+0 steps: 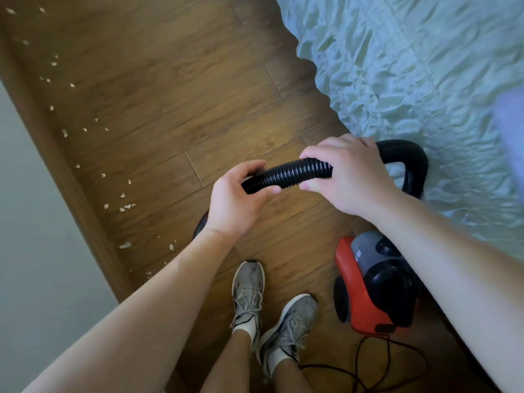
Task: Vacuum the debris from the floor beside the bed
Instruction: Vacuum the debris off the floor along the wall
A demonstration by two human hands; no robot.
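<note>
Two hands on the hose (295, 173), debris (124, 207) waiting at left
The left hand (238, 199) curls round the hose end mid-frame, the right hand (348, 174) grips it just beside; the debris trails by the skirting (56, 154), well apart. The cord (358, 358) beside the shoes (249, 290) at the bottom could snag a step; the floor (198, 109) between bed (411, 66) and skirting looks narrow but open ahead
</note>
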